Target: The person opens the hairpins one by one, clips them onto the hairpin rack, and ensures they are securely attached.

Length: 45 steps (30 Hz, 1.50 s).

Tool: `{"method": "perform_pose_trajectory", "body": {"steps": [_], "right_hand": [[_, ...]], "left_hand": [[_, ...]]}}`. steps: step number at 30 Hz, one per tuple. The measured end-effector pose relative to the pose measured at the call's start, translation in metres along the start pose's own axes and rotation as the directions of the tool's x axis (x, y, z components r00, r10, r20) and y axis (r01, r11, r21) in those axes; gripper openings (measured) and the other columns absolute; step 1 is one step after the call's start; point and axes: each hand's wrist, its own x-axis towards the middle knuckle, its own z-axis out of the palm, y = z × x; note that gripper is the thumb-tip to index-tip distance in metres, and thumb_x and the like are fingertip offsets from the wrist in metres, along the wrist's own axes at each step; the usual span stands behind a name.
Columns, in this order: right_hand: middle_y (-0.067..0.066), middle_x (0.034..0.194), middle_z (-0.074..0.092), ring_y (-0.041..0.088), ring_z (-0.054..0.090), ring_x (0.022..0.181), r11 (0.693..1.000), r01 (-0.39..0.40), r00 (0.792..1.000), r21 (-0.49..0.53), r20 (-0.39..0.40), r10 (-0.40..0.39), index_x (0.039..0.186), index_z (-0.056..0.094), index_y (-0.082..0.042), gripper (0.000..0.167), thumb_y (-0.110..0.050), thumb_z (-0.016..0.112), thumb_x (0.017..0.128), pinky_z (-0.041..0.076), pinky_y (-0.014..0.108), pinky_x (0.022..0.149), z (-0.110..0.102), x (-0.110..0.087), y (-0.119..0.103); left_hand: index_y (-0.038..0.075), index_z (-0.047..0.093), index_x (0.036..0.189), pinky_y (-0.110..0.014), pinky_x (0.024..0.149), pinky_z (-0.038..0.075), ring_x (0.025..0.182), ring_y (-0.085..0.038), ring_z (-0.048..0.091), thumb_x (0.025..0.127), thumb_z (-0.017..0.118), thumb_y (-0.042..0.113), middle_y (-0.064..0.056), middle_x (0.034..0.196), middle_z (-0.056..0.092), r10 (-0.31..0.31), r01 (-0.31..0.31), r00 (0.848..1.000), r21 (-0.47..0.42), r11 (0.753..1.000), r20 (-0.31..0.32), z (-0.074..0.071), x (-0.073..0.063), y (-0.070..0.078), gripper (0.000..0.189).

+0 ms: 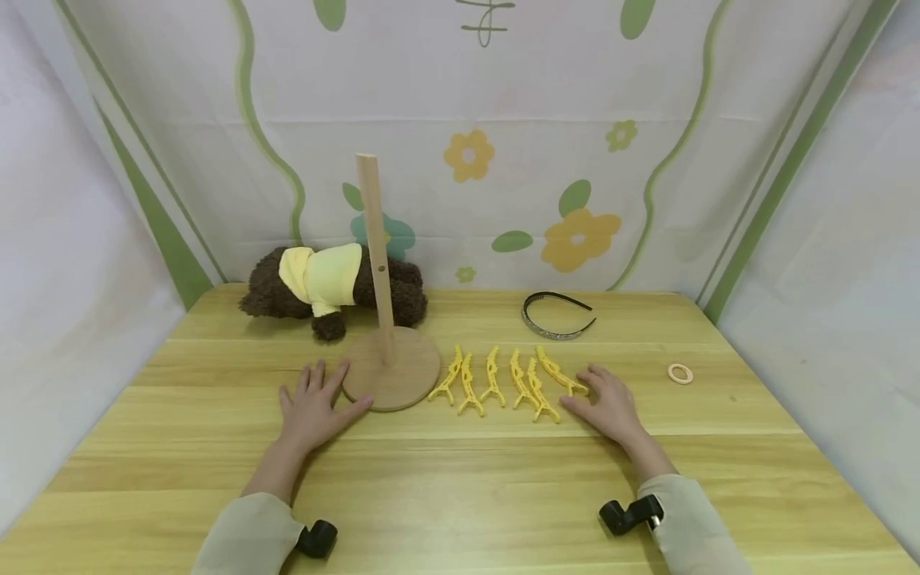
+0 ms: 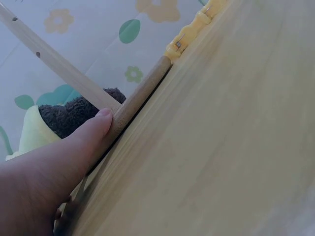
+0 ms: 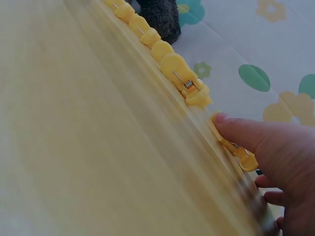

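Observation:
My left hand (image 1: pixel 311 411) lies spread at the left front edge of the round wooden base (image 1: pixel 417 375), its thumb touching the rim. From that base rises an upright wooden post (image 1: pixel 379 247) with holes in it. My right hand (image 1: pixel 607 406) rests on the table beside the rightmost yellow hair clip (image 1: pixel 553 367), which lies slanted. In the right wrist view, the thumb (image 3: pixel 236 129) overlaps that clip (image 3: pixel 246 160); I cannot tell whether it presses on it. Several more yellow hair clips (image 1: pixel 492 377) lie in a row between the base and my right hand.
A dark brown plush toy (image 1: pixel 267 281) in a yellow hooded top lies on its side behind the post. A black headband (image 1: pixel 549 331) with a glittery side lies at the back right. A pale ring (image 1: pixel 680 374) sits right of my right hand. Patterned cloth (image 1: pixel 402 88) walls the wooden table (image 1: pixel 460 495).

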Motion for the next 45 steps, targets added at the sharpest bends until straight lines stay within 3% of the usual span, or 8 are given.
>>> {"method": "perform_pose_trajectory", "body": {"steps": [7, 15, 22, 31, 40, 45], "right_hand": [[0.026, 0.122, 0.041, 0.043, 0.035, 0.11, 0.995, -0.05, 0.998, 0.09, -0.029, 0.053, 0.103, 0.056, 0.006, 0.054, -0.038, 0.066, 0.074, 0.022, 0.054, 0.09, -0.0028, 0.0011, 0.0027], [0.027, 0.12, 0.043, 0.042, 0.035, 0.111, 0.991, -0.063, 0.997, 0.116, -0.039, 0.068, 0.101, 0.055, 0.009, 0.048, -0.03, 0.066, 0.076, 0.023, 0.052, 0.091, -0.0032, 0.0012, 0.0028], [0.028, 0.117, 0.045, 0.042, 0.037, 0.109, 0.989, -0.054, 0.997, 0.135, -0.056, 0.062, 0.107, 0.052, 0.011, 0.048, -0.024, 0.065, 0.077, 0.025, 0.051, 0.091, -0.0044, -0.0003, 0.0007], [0.029, 0.114, 0.045, 0.042, 0.037, 0.108, 0.982, -0.107, 0.991, 0.157, -0.059, 0.118, 0.114, 0.047, 0.011, 0.049, -0.017, 0.064, 0.078, 0.026, 0.05, 0.09, -0.0057, -0.0022, -0.0009], [0.027, 0.108, 0.05, 0.037, 0.046, 0.097, 0.978, -0.076, 0.991, 0.193, -0.095, 0.095, 0.111, 0.05, 0.01, 0.045, -0.012, 0.067, 0.075, 0.034, 0.048, 0.083, -0.0058, -0.0029, -0.0008], [0.027, 0.105, 0.051, 0.04, 0.044, 0.099, 0.987, -0.056, 0.992, 0.152, -0.104, 0.073, 0.106, 0.054, 0.01, 0.039, -0.011, 0.067, 0.075, 0.031, 0.05, 0.084, -0.0073, -0.0026, -0.0002]], "left_hand": [[0.017, 0.025, 0.138, -0.066, 0.085, -0.007, 0.123, -0.043, 0.005, 0.073, 0.044, 0.067, -0.025, 0.137, 0.015, 0.008, -0.008, 1.0, -0.017, 1.0, 0.0, 0.0009, 0.003, 0.0005, 0.084], [0.017, 0.024, 0.138, -0.066, 0.085, -0.006, 0.123, -0.043, 0.005, 0.073, 0.042, 0.068, -0.025, 0.137, 0.014, 0.001, -0.001, 1.0, 0.003, 1.0, 0.014, -0.0002, 0.003, 0.0003, 0.085], [0.016, 0.025, 0.138, -0.066, 0.085, -0.005, 0.123, -0.043, 0.006, 0.073, 0.043, 0.067, -0.025, 0.137, 0.015, 0.002, -0.002, 1.0, 0.007, 1.0, 0.008, -0.0032, 0.0011, 0.0025, 0.084], [0.016, 0.024, 0.138, -0.066, 0.085, -0.006, 0.123, -0.044, 0.005, 0.074, 0.042, 0.067, -0.026, 0.137, 0.015, 0.0, 0.0, 1.0, 0.007, 1.0, 0.014, -0.0032, 0.0002, 0.0022, 0.084], [0.016, 0.025, 0.138, -0.066, 0.085, -0.006, 0.123, -0.044, 0.005, 0.074, 0.043, 0.067, -0.026, 0.137, 0.015, -0.002, 0.002, 1.0, -0.005, 1.0, 0.011, -0.0037, -0.0017, 0.0021, 0.084], [0.016, 0.024, 0.138, -0.066, 0.085, -0.006, 0.123, -0.044, 0.005, 0.074, 0.043, 0.067, -0.026, 0.137, 0.015, -0.002, 0.002, 1.0, -0.003, 1.0, 0.013, -0.0024, -0.001, 0.0021, 0.084]]}}
